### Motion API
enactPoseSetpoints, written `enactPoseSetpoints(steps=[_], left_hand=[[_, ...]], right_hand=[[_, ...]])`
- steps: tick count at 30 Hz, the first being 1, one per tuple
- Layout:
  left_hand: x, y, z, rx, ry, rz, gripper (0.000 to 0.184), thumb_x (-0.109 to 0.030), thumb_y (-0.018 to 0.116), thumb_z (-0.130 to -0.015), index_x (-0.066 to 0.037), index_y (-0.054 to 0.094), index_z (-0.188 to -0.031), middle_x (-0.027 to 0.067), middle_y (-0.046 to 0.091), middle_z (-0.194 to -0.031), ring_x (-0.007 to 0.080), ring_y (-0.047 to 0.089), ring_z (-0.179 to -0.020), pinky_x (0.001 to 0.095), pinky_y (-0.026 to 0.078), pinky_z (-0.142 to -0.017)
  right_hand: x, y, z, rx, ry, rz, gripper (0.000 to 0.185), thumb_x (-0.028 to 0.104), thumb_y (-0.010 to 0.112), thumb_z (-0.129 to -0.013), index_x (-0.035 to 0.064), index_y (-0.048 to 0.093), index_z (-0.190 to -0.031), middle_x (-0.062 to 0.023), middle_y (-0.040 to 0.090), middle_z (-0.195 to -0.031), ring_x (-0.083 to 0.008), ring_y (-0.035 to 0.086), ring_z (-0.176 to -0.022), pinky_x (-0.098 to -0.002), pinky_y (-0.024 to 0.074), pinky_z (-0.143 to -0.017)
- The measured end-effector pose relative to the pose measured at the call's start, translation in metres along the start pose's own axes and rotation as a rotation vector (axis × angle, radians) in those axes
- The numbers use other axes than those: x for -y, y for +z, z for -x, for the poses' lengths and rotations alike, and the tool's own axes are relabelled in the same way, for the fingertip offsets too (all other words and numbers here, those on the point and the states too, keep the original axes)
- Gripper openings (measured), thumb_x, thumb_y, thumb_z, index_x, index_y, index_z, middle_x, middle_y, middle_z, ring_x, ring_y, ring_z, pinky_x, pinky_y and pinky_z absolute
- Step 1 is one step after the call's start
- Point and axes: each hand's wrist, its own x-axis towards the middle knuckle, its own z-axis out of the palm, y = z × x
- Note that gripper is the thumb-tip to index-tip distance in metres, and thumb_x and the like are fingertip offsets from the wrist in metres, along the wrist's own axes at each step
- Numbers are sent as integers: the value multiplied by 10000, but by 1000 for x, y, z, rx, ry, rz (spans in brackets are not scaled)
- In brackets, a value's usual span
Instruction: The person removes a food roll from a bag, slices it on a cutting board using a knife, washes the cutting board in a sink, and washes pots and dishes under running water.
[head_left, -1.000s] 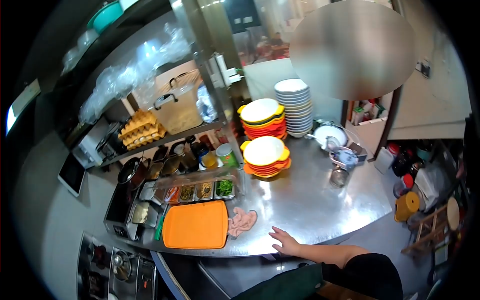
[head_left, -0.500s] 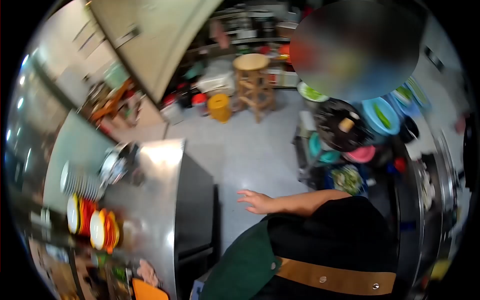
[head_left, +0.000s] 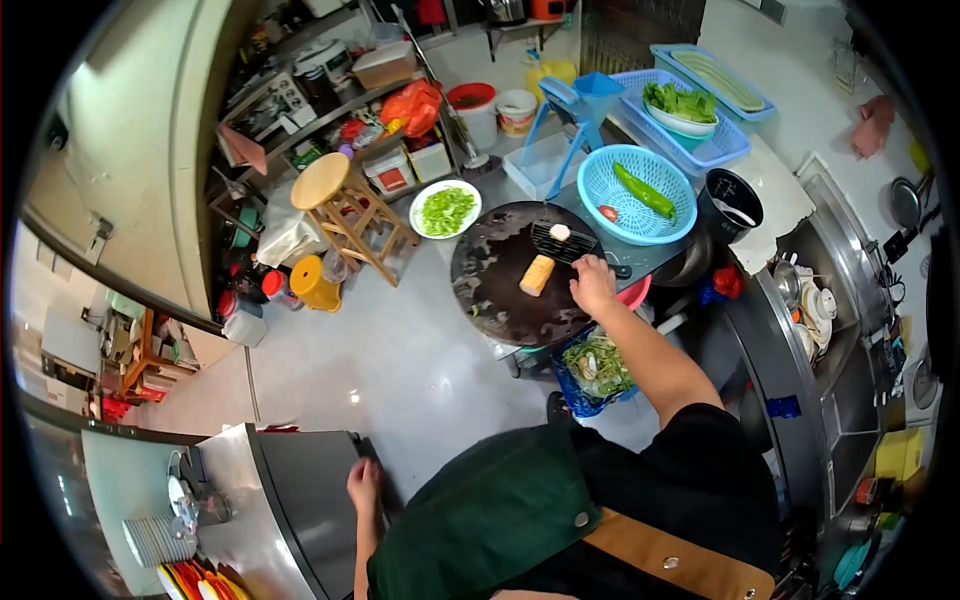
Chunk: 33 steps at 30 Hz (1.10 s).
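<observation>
My right hand is over the inner end of a dark cleaver's handle, fingers curled onto it. The cleaver lies flat on a round, dark chopping block. A small pale piece rests on the blade. Just left of my fingers, touching the block, is a yellowish cylindrical chunk of food with a light end. My left hand hangs low beside the steel counter, its fingers loosely bent and apart, with nothing visible in them.
Behind the block are a plate of chopped greens and a blue colander with a green pepper. A black pot stands right of the colander. Below the block is a scrap bin. A wooden stool stands further left.
The view has swung toward the chopping block. My right hand, stretched out in the air before, is now at the cleaver. My left hand has come into view by the counter.
</observation>
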Motion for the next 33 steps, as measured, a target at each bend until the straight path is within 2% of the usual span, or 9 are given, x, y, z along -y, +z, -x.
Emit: enactPoseSetpoints(steps=[4, 6, 8, 12, 15, 26, 28, 30, 33], left_hand=[[-107, 247, -38, 395, 280, -455, 179, -99, 554, -841, 25, 593, -964, 82, 617, -868, 145, 581, -774, 251, 477, -708], [-129, 347, -52, 589, 496, -531, 160, -107, 550, -847, 12, 606, -939, 95, 621, -876, 137, 583, -767, 249, 466, -689], [-160, 435, -50, 729, 824, -617, 141, -58, 551, -806, -28, 618, -926, 121, 609, -895, 258, 600, -787, 277, 467, -700], [-155, 553, -61, 913, 909, -617, 186, -70, 608, -726, -58, 630, -911, 113, 587, -897, 301, 566, -830, 329, 460, -736], [-133, 584, -76, 964, 1067, -823, 206, -88, 651, -709, -66, 639, -914, 105, 583, -877, 268, 574, -805, 328, 464, -701], [-125, 587, -106, 1087, 905, -1020, 75, -132, 596, -724, -106, 656, -761, 53, 585, -929, 251, 559, -876, 339, 459, -780], [-122, 589, -109, 1143, 860, -1003, 114, -116, 612, -707, -110, 647, -815, 44, 576, -979, 260, 542, -914, 342, 449, -806], [-126, 595, -101, 1183, 1203, -740, 231, -111, 638, -691, -105, 607, -920, 58, 555, -1071, 277, 514, -967, 354, 423, -843], [-126, 604, -90, 1232, 1186, -833, 333, -112, 651, -668, -82, 553, -984, 70, 528, -1113, 290, 481, -1009, 362, 405, -860]], right_hand=[[-45, -8, -30, 341, 11, 84, 336, 159, 615, -701, 101, 474, -1000, -97, 539, -988, -291, 492, -1001, -434, 379, -814], [-54, -4, -36, 367, -47, 39, 324, 151, 616, -689, 95, 480, -978, -103, 549, -959, -290, 516, -960, -428, 385, -805], [-51, -10, -36, 376, -82, -23, 347, 131, 611, -678, 93, 480, -997, -111, 557, -928, -291, 548, -898, -419, 391, -793], [-40, -22, -26, 286, -77, -182, 374, 90, 594, -667, 88, 489, -1026, -112, 527, -848, -286, 587, -784, -379, 475, -649], [-37, -35, -24, 316, -78, -117, 336, 84, 574, -682, 96, 507, -1010, -113, 508, -860, -279, 588, -761, -376, 480, -657], [-39, -115, 42, 418, 239, -270, 333, 203, 568, -780, 79, 481, -1077, -160, 549, -954, -343, 579, -799, -403, 480, -654], [-41, -103, 51, 302, 292, -320, 327, 213, 554, -801, 63, 473, -1080, -179, 557, -960, -355, 576, -800, -409, 476, -657], [-34, -90, 35, 307, 470, -276, 338, 203, 541, -811, 25, 455, -1085, -221, 563, -958, -381, 566, -810, -428, 463, -665], [-22, -83, 11, 284, 514, -301, 344, 199, 536, -813, 5, 442, -1081, -241, 560, -945, -398, 560, -804, -439, 452, -672]])
